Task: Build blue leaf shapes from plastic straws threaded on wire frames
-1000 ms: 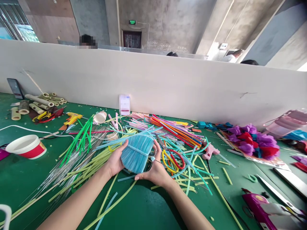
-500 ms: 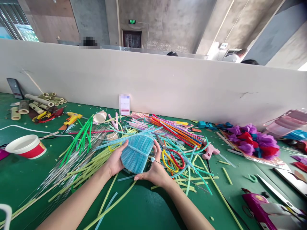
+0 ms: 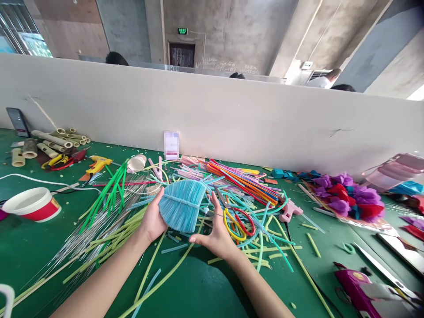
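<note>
Left hand (image 3: 154,221) grips the left edge of the light-blue fan-shaped strand bundle (image 3: 182,217), which sits between the hands, cross-band (image 3: 182,201) pointing toward the right hand (image 3: 220,236), spread wide just off its right edge, no visible grip on it.

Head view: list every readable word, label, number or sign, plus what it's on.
"EXIT": green sign above the door; its upper characters are too small.
Handwriting on the far wall: illegible.
Pale phone screen: blurred.
Paper cup print: too small.
</note>
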Demonstrator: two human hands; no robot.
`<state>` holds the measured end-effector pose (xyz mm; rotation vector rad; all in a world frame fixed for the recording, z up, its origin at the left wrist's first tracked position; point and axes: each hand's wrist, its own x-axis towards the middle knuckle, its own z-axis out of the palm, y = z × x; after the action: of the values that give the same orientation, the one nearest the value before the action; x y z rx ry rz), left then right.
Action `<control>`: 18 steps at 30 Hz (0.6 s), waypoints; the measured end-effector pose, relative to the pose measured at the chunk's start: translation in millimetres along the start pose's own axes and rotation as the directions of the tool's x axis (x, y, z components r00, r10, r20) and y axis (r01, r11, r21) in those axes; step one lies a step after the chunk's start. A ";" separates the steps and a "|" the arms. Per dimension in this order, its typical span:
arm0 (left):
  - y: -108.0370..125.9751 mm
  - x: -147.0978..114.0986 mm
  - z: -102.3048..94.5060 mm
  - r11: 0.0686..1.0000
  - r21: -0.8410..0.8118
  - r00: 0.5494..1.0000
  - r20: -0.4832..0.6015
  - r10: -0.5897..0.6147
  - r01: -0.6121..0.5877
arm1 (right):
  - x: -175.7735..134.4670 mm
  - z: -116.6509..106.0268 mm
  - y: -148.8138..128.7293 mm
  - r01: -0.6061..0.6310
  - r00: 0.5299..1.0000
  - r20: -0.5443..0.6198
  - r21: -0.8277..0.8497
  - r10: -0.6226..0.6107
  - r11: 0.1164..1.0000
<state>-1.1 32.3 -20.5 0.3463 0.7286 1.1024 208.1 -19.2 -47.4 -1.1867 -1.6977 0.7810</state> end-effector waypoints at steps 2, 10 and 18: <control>1.3 0.9 -0.6 0.999 -0.013 0.999 0.012 0.034 -0.033 | 0.6 -1.6 -1.2 -0.019 0.999 -0.032 0.022 0.020 1.000; -3.8 1.3 -2.1 0.998 -0.060 0.996 0.085 -0.002 0.008 | 11.0 -8.3 -10.0 -0.096 0.927 -0.312 0.341 0.209 0.935; -2.7 -0.7 -2.2 0.994 -0.101 0.991 0.133 -0.026 0.040 | 13.8 -7.7 -14.3 -0.154 0.913 -0.209 0.618 0.350 0.771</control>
<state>-1.0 30.2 -23.4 0.3151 0.5563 1.0711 207.8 -11.2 -27.7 -1.0283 -0.9220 1.1229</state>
